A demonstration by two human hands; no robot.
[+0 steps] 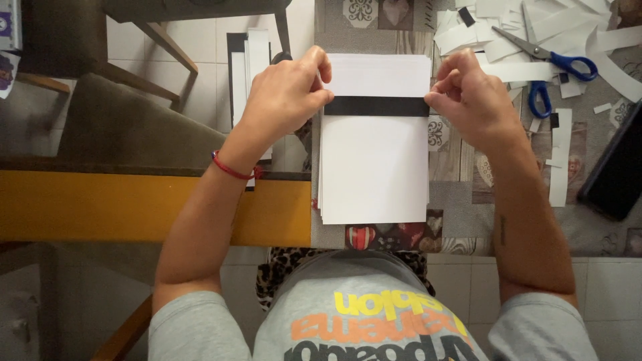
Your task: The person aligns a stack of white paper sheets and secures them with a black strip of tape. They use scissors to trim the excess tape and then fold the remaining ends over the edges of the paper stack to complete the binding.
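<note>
A stack of white paper sheets (374,167) lies on the patterned tablecloth (455,200) in front of me. Across its upper part runs a black strip (376,106). My left hand (284,97) pinches the strip's left end at the stack's edge, and my right hand (468,100) pinches its right end. A red cord bracelet sits on my left wrist.
Blue-handled scissors (555,63) lie at the upper right among several white paper offcuts (521,27). A dark flat object (615,167) rests at the right edge. More black and white sheets (246,67) stand left of the stack. A yellow table edge (100,204) and chairs (120,120) are at left.
</note>
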